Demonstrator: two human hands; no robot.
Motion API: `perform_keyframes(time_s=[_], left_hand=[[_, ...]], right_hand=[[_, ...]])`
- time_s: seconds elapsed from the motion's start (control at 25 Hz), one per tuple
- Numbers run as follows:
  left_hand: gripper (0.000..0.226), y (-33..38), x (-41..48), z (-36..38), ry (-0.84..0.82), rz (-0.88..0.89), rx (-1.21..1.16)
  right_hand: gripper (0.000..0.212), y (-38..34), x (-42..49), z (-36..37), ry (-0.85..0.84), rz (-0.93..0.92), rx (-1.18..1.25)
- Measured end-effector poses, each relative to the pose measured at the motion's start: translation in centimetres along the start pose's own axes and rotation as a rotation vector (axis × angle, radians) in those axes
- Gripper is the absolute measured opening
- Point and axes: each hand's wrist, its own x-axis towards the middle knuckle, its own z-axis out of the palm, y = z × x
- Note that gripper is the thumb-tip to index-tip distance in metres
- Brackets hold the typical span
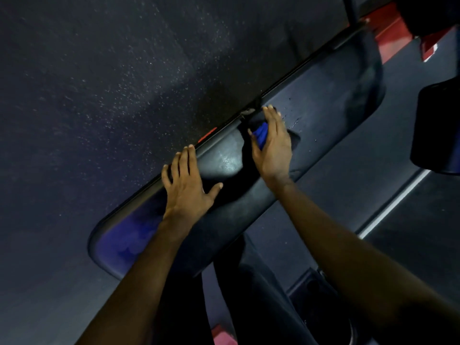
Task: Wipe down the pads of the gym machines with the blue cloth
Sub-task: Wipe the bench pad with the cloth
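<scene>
Mid-wipe on the long black vinyl bench pad [323, 100], which runs diagonally across the view with rounded ends and a dark trim strip along its far edge. Right hand [272, 143] lies on the bunched blue cloth [261, 134], fingers close together and nearly straight, pressing it flat onto the pad around mid-length; only a small patch of cloth shows between thumb and palm. Left hand [186, 180] is spread flat on the pad nearer the low end, fingertips at the far edge, holding nothing, likely bracing. A wet sheen [226, 158] sits between the hands, and loose droplets [296, 120] bead on the vinyl just past the cloth, so that stretch looks unwiped. Next move, as I read it: push the cloth up-pad through the droplets toward the far rounded end, with even pressure, since vinyl is slick and the bunched cloth could skid or streak. The lower end shows a bluish reflection; can't tell if it's dry. The floor is dark speckled rubber [99, 83]; a red frame piece [388, 31] and another dark pad [438, 130] sit at right.
</scene>
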Motion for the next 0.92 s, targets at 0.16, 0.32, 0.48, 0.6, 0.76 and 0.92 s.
perform_keyframes(time_s=[0.16, 0.32, 0.48, 0.6, 0.76, 0.92], left_hand=[[0.091, 0.4, 0.8, 0.5, 0.062, 0.061, -0.020], [0.091, 0.6, 0.5, 1.3, 0.115, 0.046, 0.055], [0.096, 2.1, 1.7, 0.6, 0.053, 0.123, 0.026], [0.099, 3.4, 3.2, 0.8, 0.023, 0.140, 0.072], [0.103, 3.3, 3.4, 1.5, 0.056, 0.150, 0.074], [0.107, 5.3, 3.8, 1.7, 0.102, 0.057, 0.092]], right_hand=[[0.073, -0.6, -4.2, 1.4, -0.008, -0.022, 0.040], [0.070, 1.7, 0.4, 0.3, 0.009, -0.088, 0.068], [0.069, 1.8, -5.1, 1.0, 0.139, 0.294, 0.210], [0.078, 3.9, -9.5, 0.8, -0.056, 0.047, 0.125], [0.076, 9.2, -5.6, -0.6, 0.011, 0.032, 0.122], [0.076, 6.1, -11.5, 1.0, 0.110, 0.321, 0.274]])
